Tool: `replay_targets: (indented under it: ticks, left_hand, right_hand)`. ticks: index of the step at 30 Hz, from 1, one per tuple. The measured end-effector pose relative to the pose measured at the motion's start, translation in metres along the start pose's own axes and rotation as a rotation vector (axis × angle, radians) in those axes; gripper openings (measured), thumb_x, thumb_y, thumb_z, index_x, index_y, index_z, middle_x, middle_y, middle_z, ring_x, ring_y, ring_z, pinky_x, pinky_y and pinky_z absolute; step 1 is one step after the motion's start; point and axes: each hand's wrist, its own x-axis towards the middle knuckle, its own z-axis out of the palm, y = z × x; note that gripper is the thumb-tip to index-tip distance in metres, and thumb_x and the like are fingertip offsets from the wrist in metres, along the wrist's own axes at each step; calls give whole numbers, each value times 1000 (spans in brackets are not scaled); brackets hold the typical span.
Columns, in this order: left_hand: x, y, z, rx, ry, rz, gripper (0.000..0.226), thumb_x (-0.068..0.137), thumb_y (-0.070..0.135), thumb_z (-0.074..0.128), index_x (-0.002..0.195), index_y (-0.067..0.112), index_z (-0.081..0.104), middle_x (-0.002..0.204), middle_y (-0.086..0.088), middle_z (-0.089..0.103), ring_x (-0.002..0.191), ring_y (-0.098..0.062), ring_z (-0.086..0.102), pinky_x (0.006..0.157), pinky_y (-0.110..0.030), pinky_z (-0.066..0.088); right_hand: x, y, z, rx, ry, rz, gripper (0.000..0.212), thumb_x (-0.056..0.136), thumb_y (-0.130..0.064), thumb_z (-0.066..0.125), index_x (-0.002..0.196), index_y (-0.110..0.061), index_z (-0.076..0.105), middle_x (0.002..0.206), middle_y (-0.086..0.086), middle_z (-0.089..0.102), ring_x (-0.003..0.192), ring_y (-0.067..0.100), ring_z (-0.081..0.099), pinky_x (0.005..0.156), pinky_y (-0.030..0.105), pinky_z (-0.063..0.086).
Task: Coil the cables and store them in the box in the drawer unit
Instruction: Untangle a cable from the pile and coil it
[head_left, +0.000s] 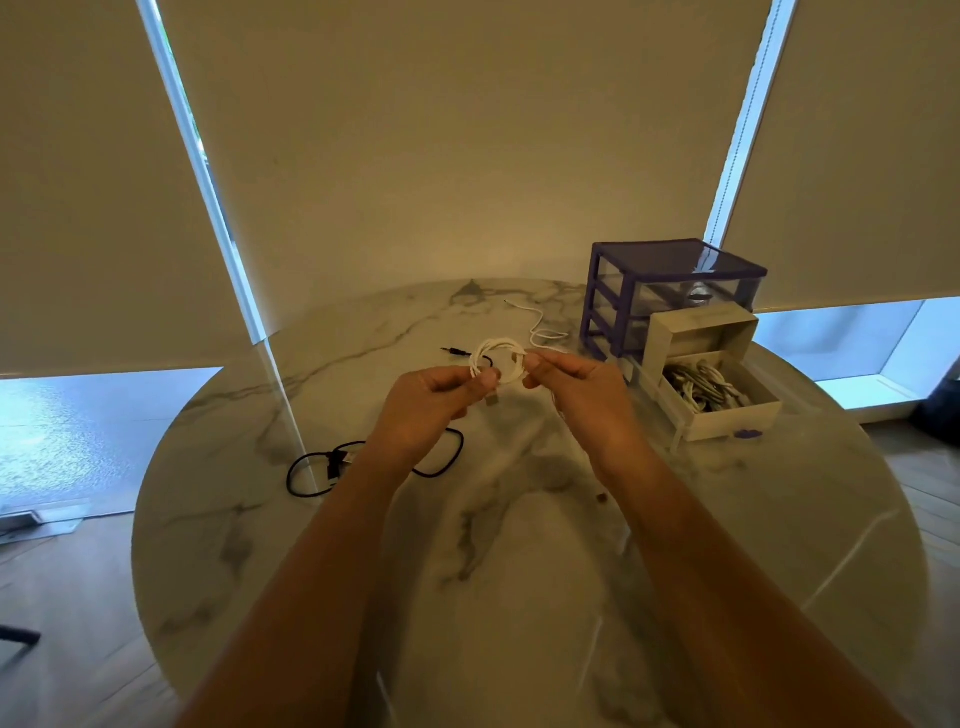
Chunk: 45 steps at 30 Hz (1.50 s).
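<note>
Pinching a thin white cable coil (497, 359) between curled fingers, the left hand (431, 400) and right hand (576, 387) hold it above the round marble desk (519, 571), left of the open white box (719, 397) by the purple drawer unit (670, 286).

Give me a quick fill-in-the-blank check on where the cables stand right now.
1. Both hands, left hand and right hand, hold a coiled ____ cable.
2. The black cable lies loose on the ____ table.
3. The open white box already holds ____.

Missing words: white; marble; cables
</note>
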Motion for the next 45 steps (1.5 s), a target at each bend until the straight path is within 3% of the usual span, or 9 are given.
replay_targets:
  ticks: [4,10,15,19,25,32,39,42,45]
  left_hand:
    - [3,-2,3,67,-31,58,34,83,23,73,117,21,69,100,8,73,91,-2,68,77,-15,53]
    - [3,-1,-1,120,73,41,8,87,30,67,91,30,74,80,13,73,77,0,66,67,-14,52]
    - [4,1,-4,-35,160,-6,10,88,29,67,92,24,75,77,10,74,78,-1,67,64,-13,50]
    - [4,3,-11,-215,239,-63,10,86,29,68,93,23,74,78,8,75,74,-3,68,63,-13,52]
    - [5,3,-11,-232,292,-60,14,87,26,69,98,19,73,83,2,74,78,-12,68,63,-15,53]
    - [6,3,-16,-373,281,-119,22,87,24,69,103,10,74,88,-2,75,76,-10,67,63,-17,53]
    - [1,8,-8,-328,16,-197,16,89,21,65,92,9,75,91,-8,70,86,-17,66,72,-25,57]
    - [0,8,-4,-303,-42,-221,18,87,21,67,99,8,74,94,-9,71,89,-19,66,74,-27,58]
    - [-2,8,0,-297,-63,-232,24,86,21,68,105,7,73,101,-12,72,91,-19,68,73,-25,58]
  right_hand:
    - [2,7,0,-269,-31,-62,18,89,-25,65,103,-19,74,76,-10,66,72,-1,59,62,8,40]
    - [5,14,4,-401,-103,-184,20,91,-23,62,107,-23,73,92,-1,67,87,13,59,77,20,44]
    - [9,19,3,-573,-133,-217,26,94,-16,58,117,-20,69,98,0,60,81,5,47,66,0,33]
    - [11,22,-2,-669,-160,-113,20,94,-17,58,106,-20,73,96,-9,55,82,4,49,72,11,33]
    - [4,13,-3,-386,-264,62,24,95,-18,50,101,-22,73,90,-4,70,65,7,54,58,17,41]
    - [7,21,-4,-449,-364,218,20,90,-21,64,107,-16,72,87,6,71,61,10,63,60,17,54]
    - [10,13,-11,179,-73,227,24,90,-11,62,111,-1,69,91,12,71,76,19,68,75,28,59]
    - [9,11,-12,461,-88,252,21,90,-11,61,108,-2,69,97,14,71,84,22,70,79,31,58]
    - [9,10,-12,461,-163,297,21,90,-16,62,107,-6,70,97,10,73,82,18,67,71,25,56]
